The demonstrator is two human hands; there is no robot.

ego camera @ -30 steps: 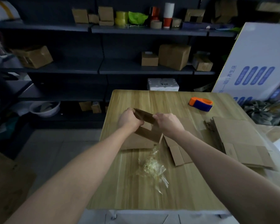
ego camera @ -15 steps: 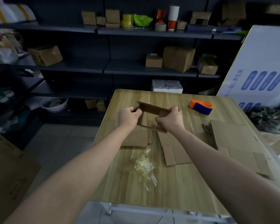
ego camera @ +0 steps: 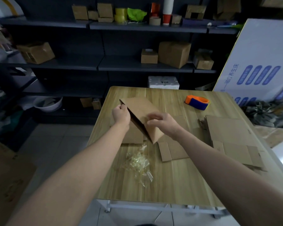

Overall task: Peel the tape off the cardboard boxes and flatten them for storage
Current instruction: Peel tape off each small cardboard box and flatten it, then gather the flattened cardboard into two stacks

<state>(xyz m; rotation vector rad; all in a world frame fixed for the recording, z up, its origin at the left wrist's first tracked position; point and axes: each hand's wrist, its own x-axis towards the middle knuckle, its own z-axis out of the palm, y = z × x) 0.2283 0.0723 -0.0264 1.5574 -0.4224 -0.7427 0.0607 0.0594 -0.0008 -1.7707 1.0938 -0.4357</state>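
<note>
1. The small cardboard box point(ego camera: 142, 111) is held up off the table point(ego camera: 178, 181), over its middle. It is tilted, with one broad plain face turned to the right and a dark edge running down toward the person. It looks partly collapsed. I see no tape on that face (the light is dim, so a clear strip could go unnoticed).
2. The left grip point(ego camera: 121, 115) has its fingers curled round the box's upper-left edge, near the far corner, and carries it.
3. The right grip point(ego camera: 163, 123) is at the broad face with its fingers bent. It is blurred, so I cannot tell whether it pinches something or only presses.
4. In my judgement the box is light, dry corrugated board, stiff across its panels but willing to fold at the creases. Its thin edges would crush or tear under a hard squeeze. The best hold is on an edge near a corner, with a flat palm on the panel to press it down.
5. A flattened piece point(ego camera: 132, 136) lies directly beneath the box and another flattened piece point(ego camera: 175, 152) just right of it. A larger flattened stack point(ego camera: 229, 131) sits toward the right edge.
6. A wad of peeled clear tape point(ego camera: 138, 162) rests nearer the person, apart from the box.
7. An orange-and-blue tape dispenser point(ego camera: 197, 102) sits at the far right of the table. Dark shelves point(ego camera: 137, 66) with boxes stand behind.
</note>
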